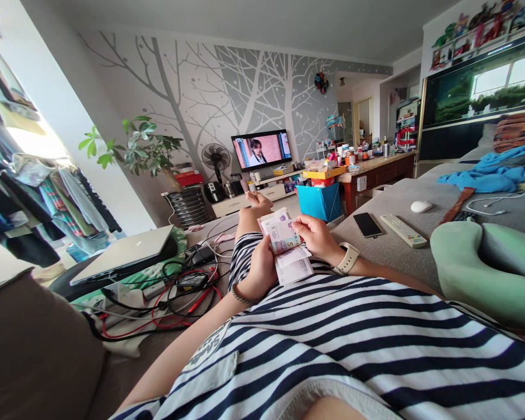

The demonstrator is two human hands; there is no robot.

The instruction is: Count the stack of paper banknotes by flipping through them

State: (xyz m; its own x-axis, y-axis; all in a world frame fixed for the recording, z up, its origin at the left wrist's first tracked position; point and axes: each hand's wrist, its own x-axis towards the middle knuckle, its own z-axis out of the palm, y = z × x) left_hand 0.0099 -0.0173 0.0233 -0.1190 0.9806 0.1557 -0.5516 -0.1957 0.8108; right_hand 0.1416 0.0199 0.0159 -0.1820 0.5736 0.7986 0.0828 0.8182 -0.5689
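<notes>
A small bundle of paper banknotes (284, 234) is held between my two hands above my lap. My left hand (261, 265) grips its left side, the thumb lying over the front. With closed fingers and thumb, my right hand (315, 234) pinches the upper right edge of a note that shows a "5". Below the bundle, paler notes (294, 266) fan out over my striped clothing (332, 326). Fingers hide parts of the notes, so how many there are I cannot tell.
To the left are a laptop (125, 251) and tangled cables (170, 300). On the sofa to the right lie a phone (368, 225), a remote control (403, 230), a white mouse (420, 206) and a green neck pillow (485, 277). A blue box (318, 202) stands ahead.
</notes>
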